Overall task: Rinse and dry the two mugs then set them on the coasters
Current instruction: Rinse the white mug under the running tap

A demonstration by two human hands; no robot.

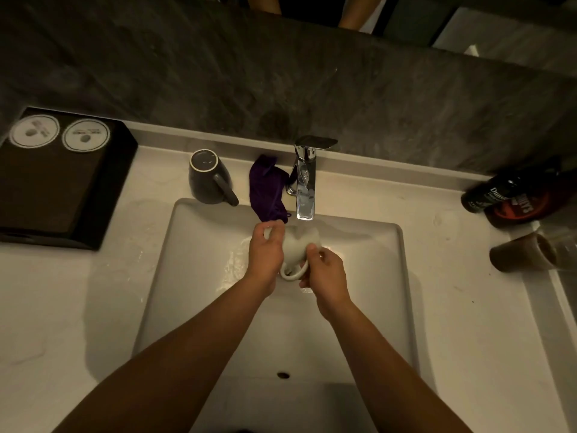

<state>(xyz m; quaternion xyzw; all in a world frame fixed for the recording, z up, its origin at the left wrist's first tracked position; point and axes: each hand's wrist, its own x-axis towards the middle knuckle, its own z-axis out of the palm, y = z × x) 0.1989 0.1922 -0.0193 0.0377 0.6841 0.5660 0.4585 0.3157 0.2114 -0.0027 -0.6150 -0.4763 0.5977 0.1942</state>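
A pale counter (pixel 62 307) fills the view, with a rectangular white sink basin (pixel 193 276) sunk into its middle. At the far left a black tray (pixel 56 198) sits on the counter. Both bare forearms reach from the near edge out over the basin and converge toward its far end, the wrists close together.

A chrome faucet (pixel 305 185) stands at the back rim, its spout pointing over the basin. Dark bottles (pixel 505 195) lie at the far right edge.

A grey mug (pixel 206 182) stands upside down on the counter by the basin's far left corner, handle toward the basin. A purple cloth (pixel 268 195) lies between it and the faucet, one end drooping over the rim.

The white mug (pixel 296 248) is held above the basin, just below the spout, tilted, with its handle toward the person. The left hand (pixel 265 248) curls around its left side, fingers wrapped over the far edge. The right hand (pixel 324 270) grips it at the handle side, thumb on the body.

Two round white coasters (pixel 34 131) lie side by side at the tray's far end, well apart from both mugs.
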